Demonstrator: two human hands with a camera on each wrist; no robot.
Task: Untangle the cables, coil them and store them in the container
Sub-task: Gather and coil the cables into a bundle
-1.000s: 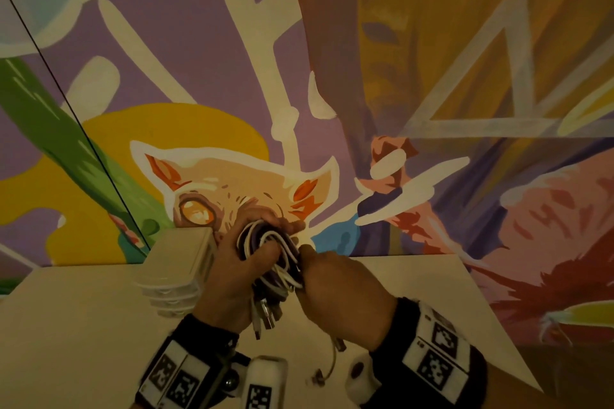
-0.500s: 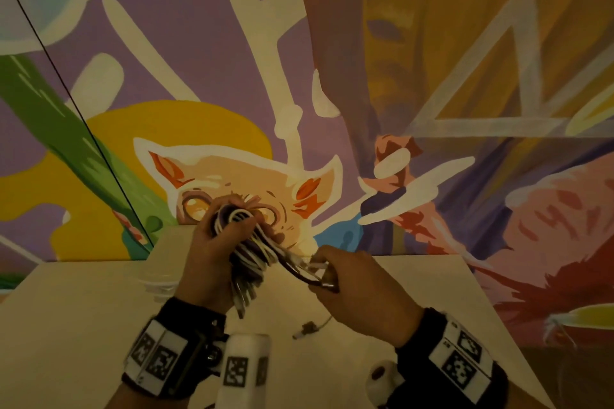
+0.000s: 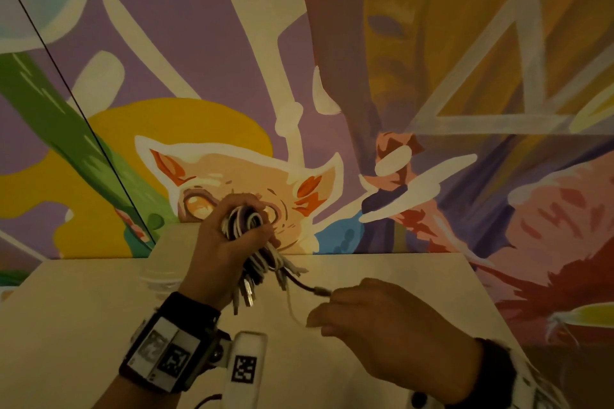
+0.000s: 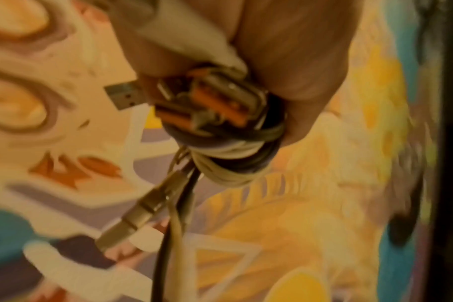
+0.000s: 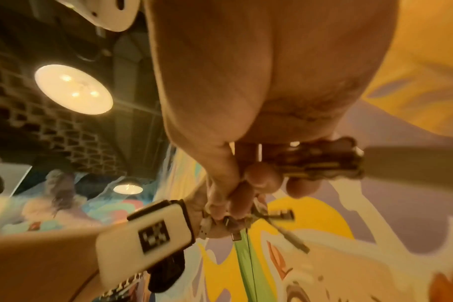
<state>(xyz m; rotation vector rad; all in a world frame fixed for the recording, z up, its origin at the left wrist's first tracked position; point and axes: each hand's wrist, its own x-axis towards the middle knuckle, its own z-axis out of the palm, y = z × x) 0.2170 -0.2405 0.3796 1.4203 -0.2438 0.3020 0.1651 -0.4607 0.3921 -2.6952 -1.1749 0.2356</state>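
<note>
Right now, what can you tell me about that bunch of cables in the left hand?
The bunch of cables is a messy bundle of white and dark cords, looped together and held up above the pale table. The left hand grips it round the middle. Several metal plug ends dangle below the fist; the left wrist view shows orange inside some. One dark cord stretches sideways to the right hand, which pinches its end. It looks like smooth plastic.

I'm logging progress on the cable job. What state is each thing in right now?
cable bundle: still tangled, off the table, gripped by the left hand.
dark cable: one strand drawn out of the bundle, its end pinched by the right hand.
container: on the table, mostly hidden; contents cannot be told.
</note>
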